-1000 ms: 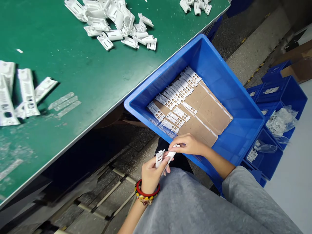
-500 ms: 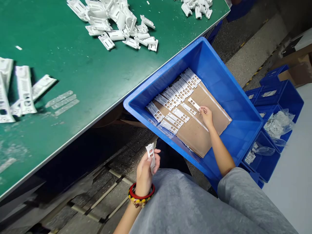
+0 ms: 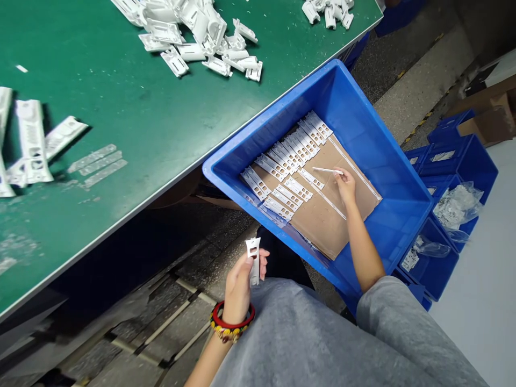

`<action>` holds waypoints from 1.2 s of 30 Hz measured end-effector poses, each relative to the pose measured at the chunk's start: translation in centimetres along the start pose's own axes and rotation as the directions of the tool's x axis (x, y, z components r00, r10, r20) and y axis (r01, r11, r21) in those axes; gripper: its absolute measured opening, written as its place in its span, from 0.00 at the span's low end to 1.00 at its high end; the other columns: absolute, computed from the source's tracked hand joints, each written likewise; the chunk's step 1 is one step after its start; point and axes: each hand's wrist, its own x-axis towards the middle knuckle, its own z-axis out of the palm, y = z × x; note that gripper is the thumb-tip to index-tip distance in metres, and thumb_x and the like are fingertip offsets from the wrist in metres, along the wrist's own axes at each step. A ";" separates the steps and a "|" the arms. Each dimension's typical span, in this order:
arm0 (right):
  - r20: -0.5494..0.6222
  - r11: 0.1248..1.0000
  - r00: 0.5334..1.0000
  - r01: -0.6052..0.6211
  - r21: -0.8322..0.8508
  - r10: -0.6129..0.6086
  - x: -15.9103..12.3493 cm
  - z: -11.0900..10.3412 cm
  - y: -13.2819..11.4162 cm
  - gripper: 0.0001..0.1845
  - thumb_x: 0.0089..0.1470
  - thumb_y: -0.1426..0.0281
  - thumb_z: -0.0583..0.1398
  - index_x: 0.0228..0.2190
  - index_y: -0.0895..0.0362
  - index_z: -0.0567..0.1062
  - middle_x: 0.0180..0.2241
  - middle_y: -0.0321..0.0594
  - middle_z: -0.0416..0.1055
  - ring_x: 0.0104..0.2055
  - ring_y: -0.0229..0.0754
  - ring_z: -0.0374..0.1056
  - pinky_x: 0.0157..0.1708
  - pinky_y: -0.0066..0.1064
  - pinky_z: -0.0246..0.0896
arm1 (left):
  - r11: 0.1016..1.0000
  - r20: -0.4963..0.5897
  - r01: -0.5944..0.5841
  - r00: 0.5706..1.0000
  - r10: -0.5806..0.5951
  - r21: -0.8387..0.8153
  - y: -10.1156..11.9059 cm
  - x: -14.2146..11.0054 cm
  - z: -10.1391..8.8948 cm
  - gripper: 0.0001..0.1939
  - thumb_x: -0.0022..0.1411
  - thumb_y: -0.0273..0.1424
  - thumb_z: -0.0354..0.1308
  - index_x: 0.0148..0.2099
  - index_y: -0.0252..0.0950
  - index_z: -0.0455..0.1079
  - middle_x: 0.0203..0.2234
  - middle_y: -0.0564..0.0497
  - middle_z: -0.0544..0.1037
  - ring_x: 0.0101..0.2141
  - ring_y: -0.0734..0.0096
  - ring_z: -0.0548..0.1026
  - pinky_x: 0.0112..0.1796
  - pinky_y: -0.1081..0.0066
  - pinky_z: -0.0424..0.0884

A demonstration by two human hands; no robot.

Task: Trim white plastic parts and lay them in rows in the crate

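Note:
Near my body, my left hand point(image 3: 241, 278) is closed around a white slotted plastic piece point(image 3: 253, 260), thumb on its face. Inside the blue bin point(image 3: 387, 145), my right hand point(image 3: 345, 187) pinches one end of a second white plastic piece point(image 3: 324, 170), seen edge-on as a thin strip. It hovers over a brown cardboard sheet point(image 3: 318, 226). Rows of similar white pieces point(image 3: 282, 161) lie side by side on that cardboard, and a single piece point(image 3: 312, 178) lies just below the one in my right hand.
A green table point(image 3: 161, 129) borders the bin on the left. On it lie a heap of white plastic parts point(image 3: 193, 32), a smaller pile point(image 3: 328, 11), longer white parts point(image 3: 34, 142) and flat clear strips point(image 3: 97, 164). Stacked blue crates point(image 3: 451, 161) with bagged parts stand at right.
My right hand has turned its piece from face-up to edge-on, staying over the cardboard. My left hand has shifted slightly and its piece now stands more upright.

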 end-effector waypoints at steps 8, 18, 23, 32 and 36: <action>0.179 0.776 0.943 0.332 -0.536 -0.280 2.8 -1.3 -3.8 0.13 0.52 0.77 0.51 0.40 0.56 0.68 0.43 0.46 0.64 0.49 0.48 0.61 0.54 0.44 0.56 | 0.999 0.029 0.013 0.999 -0.014 0.043 0.0 -0.2 -0.2 0.21 0.59 0.47 0.58 0.38 0.33 0.77 0.23 0.52 0.69 0.22 0.77 0.64 0.23 0.75 0.62; 0.540 0.618 0.836 0.474 -0.627 -0.093 2.9 5.5 -3.4 0.20 0.50 0.78 0.59 0.46 0.59 0.65 0.46 0.49 0.62 0.52 0.52 0.58 0.53 0.46 0.57 | 0.998 0.025 0.006 1.000 -0.008 0.070 -0.1 -0.3 -0.6 0.20 0.60 0.45 0.56 0.39 0.33 0.77 0.24 0.52 0.70 0.23 0.75 0.65 0.23 0.75 0.62; 0.497 0.626 0.861 0.444 -0.641 -0.102 0.8 4.1 -1.6 0.10 0.52 0.73 0.62 0.36 0.55 0.67 0.43 0.46 0.62 0.48 0.52 0.59 0.50 0.44 0.59 | 0.996 0.010 0.008 1.000 -0.009 0.087 -0.2 -0.2 -0.6 0.20 0.60 0.45 0.55 0.38 0.32 0.77 0.23 0.51 0.70 0.22 0.75 0.65 0.23 0.74 0.62; 0.472 0.714 0.858 0.460 -0.528 -0.203 -0.2 5.3 0.7 0.05 0.53 0.74 0.59 0.35 0.56 0.71 0.42 0.47 0.61 0.48 0.50 0.58 0.51 0.41 0.57 | 0.998 0.005 0.035 0.999 -0.035 0.051 0.4 -0.3 0.4 0.23 0.57 0.48 0.58 0.42 0.32 0.76 0.24 0.52 0.69 0.21 0.76 0.65 0.22 0.74 0.63; 0.463 0.719 0.861 0.457 -0.524 -0.210 -0.4 5.3 0.6 0.04 0.54 0.75 0.59 0.34 0.56 0.71 0.42 0.46 0.62 0.48 0.49 0.59 0.51 0.39 0.57 | 0.998 0.015 0.019 1.000 -0.020 0.059 0.6 -0.3 0.5 0.25 0.57 0.49 0.59 0.44 0.33 0.76 0.23 0.53 0.68 0.21 0.77 0.65 0.22 0.75 0.63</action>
